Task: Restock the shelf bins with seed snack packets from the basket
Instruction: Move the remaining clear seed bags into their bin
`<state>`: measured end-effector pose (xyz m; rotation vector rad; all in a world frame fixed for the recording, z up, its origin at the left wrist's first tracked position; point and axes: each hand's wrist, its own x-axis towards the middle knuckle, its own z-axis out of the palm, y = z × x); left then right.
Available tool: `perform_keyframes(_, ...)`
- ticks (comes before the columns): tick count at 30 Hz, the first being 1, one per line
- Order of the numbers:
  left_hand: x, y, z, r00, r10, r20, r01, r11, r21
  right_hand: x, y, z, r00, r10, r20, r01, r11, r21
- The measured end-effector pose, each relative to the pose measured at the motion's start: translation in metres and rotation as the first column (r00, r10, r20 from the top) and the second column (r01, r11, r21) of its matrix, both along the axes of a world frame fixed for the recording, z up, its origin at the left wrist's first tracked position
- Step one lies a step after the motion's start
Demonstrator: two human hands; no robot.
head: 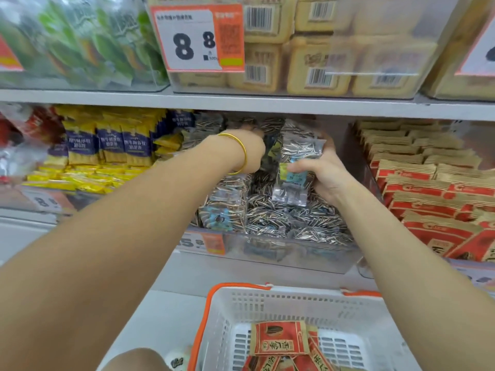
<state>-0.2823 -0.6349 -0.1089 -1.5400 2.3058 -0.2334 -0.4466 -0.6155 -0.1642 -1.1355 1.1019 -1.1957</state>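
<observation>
Left grip: my left grip reaches deep into the clear bin on the middle shelf. Its fingers are buried among the packets at the back, so I cannot tell whether they hold anything or how far they are spread.
Bangle: a gold bangle sits on my left wrist, just short of the bin's contents.
Right grip: my right grip is closed round a seed packet. The thumb lies across its blue label and the fingers wrap behind its far edge.
Seed packet: clear film full of striped sunflower seeds. It is held roughly upright over the middle of the clear bin, its lower seal hanging above the packets already lying there.
Bin contents: more striped seed packets fill the bin. One upright packet stands at the left side, and the others lie flat towards the front.
Bin label: an orange price label is fixed to the bin's front wall at the left.
Basket: a white basket with an orange rim sits below the shelf, between my forearms. Red packets lie on its floor.
Left neighbour: yellow-and-navy packets stand in rows beside the clear bin.
Right neighbour: red-and-tan packets are stacked in overlapping rows.
Upper shelf: the shelf board carries green packets and tan barcoded packets. A price card on their bin reads 8.8.
</observation>
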Motion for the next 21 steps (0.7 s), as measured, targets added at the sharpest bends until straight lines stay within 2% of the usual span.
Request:
perform_keyframes(6,0.009,0.004,-0.002,0.931,0.084,-0.356,-0.079,0.996,0.029,0.001,-0.013,-0.005,0.953,0.103,-0.284,-0.12,0.992,-0.044)
perform_keyframes(10,0.01,0.007,-0.001,0.851,0.166,-0.498,-0.142,0.986,0.084,-0.002,-0.019,0.0,0.882,0.142,-0.45,-0.154,0.988,0.01)
perform_keyframes(14,0.009,0.009,0.0,0.838,0.16,-0.522,-0.136,0.987,0.085,0.004,-0.027,0.015,0.75,0.291,-0.593,-0.237,0.957,0.17)
perform_keyframes(17,0.007,0.011,0.002,0.867,0.148,-0.475,-0.123,0.989,0.083,0.007,-0.027,0.021,0.744,0.335,-0.578,-0.21,0.938,0.274)
perform_keyframes(19,0.006,0.011,0.001,0.89,0.157,-0.429,-0.141,0.988,0.07,0.004,-0.029,0.018,0.733,0.304,-0.609,-0.187,0.95,0.25)
perform_keyframes(21,0.005,0.01,0.0,0.907,0.166,-0.388,-0.157,0.986,0.056,0.004,-0.027,0.015,0.751,0.199,-0.63,-0.121,0.979,0.165)
